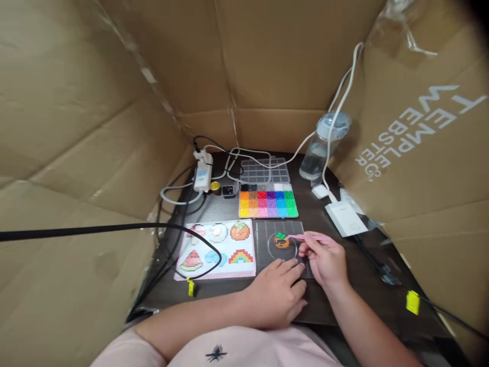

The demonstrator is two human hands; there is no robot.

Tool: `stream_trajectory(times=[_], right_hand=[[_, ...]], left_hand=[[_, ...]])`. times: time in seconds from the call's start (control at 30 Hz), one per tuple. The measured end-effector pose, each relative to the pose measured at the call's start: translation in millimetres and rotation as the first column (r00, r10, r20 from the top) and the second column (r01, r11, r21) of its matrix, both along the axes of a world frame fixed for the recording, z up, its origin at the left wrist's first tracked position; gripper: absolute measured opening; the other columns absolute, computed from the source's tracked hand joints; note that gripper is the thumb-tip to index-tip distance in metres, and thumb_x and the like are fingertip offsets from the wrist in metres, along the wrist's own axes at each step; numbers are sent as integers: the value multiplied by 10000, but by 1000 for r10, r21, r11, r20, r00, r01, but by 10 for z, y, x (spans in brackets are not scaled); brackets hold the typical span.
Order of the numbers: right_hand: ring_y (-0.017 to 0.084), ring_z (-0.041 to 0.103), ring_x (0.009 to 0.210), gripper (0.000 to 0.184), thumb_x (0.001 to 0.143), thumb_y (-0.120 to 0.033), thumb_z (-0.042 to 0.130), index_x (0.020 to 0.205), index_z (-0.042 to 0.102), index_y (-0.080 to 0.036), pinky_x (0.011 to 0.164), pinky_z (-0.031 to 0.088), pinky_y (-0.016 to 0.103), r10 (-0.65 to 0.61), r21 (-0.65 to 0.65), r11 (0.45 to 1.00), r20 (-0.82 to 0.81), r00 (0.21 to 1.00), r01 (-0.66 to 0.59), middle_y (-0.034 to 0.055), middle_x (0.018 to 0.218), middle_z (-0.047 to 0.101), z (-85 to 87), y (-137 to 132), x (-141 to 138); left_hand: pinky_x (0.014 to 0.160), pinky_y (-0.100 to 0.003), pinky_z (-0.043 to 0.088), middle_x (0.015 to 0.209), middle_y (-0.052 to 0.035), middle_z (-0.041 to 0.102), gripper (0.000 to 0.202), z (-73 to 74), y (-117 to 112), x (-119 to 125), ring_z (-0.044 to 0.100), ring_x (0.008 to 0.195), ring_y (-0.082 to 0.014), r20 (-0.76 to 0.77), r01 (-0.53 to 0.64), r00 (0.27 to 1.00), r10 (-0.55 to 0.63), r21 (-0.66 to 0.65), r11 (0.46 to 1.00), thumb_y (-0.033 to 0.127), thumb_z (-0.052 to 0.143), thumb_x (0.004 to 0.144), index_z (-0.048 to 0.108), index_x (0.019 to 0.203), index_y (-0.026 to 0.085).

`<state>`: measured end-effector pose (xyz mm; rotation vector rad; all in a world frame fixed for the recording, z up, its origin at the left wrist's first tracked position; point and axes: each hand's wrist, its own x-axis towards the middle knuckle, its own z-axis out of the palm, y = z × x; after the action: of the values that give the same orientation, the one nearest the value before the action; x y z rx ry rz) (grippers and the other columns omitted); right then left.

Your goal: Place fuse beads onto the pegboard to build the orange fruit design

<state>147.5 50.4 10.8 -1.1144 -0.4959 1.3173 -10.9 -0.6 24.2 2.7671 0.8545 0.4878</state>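
Note:
My right hand [324,260] pinches pink tweezers [307,237], whose tip reaches a small orange and green bead figure [281,239] on a clear square pegboard [267,229]. My left hand [277,290] lies flat on the dark table, fingers resting on the pegboard's near edge. Behind the pegboard stands an open bead box [268,201] with many coloured compartments. A pattern card [217,248] showing a watermelon, a rainbow and an orange lies to the left.
Cardboard walls [76,127] enclose the dark table [359,285] on all sides. A clear water bottle [321,148] stands at the back right. White cables and a charger [202,173] lie at the back left. A white box [346,218] sits on the right, and a black cable [95,230] crosses the left.

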Motion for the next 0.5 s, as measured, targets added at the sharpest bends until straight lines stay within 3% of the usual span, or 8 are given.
stream_trajectory(times=[0.07, 0.17, 0.33, 0.5], right_hand=[[126, 598, 443, 367, 520, -307, 938, 727, 723, -94, 412, 508, 235, -6, 4, 1000, -34, 999, 6, 103, 617, 724, -31, -25, 11], [125, 602, 444, 405, 481, -308, 955, 732, 730, -82, 411, 514, 226, -2, -12, 1000, -69, 998, 1, 113, 616, 724, -81, -49, 55], [128, 610, 451, 408, 456, -299, 960, 732, 735, -99, 393, 517, 220, -33, -1, 999, -78, 996, 33, 87, 617, 713, -124, -60, 154], [113, 591, 462, 363, 495, -305, 940, 734, 739, -119, 398, 502, 216, 38, 33, 999, -78, 996, -35, 93, 662, 731, -108, -69, 169]], left_hand=[[972, -397, 462, 1235, -111, 654, 251, 40, 31, -20, 571, 1222, -267, 15, -24, 1000, 24, 17, 1000, 365, 557, 943, 661, 1021, 151], [846, -331, 512, 1032, -93, 698, 209, 80, 105, -58, 660, 986, -200, 61, -159, 985, 158, 16, 987, 300, 507, 948, 658, 983, 160], [786, -350, 533, 936, -114, 665, 217, 72, 211, -115, 647, 878, -217, 200, -448, 875, 440, -6, 894, 262, 514, 939, 618, 1056, 110], [809, -341, 534, 953, -99, 657, 312, -2, 273, -108, 630, 889, -218, 311, -482, 824, 474, -53, 874, 376, 653, 870, 619, 1044, 120]])
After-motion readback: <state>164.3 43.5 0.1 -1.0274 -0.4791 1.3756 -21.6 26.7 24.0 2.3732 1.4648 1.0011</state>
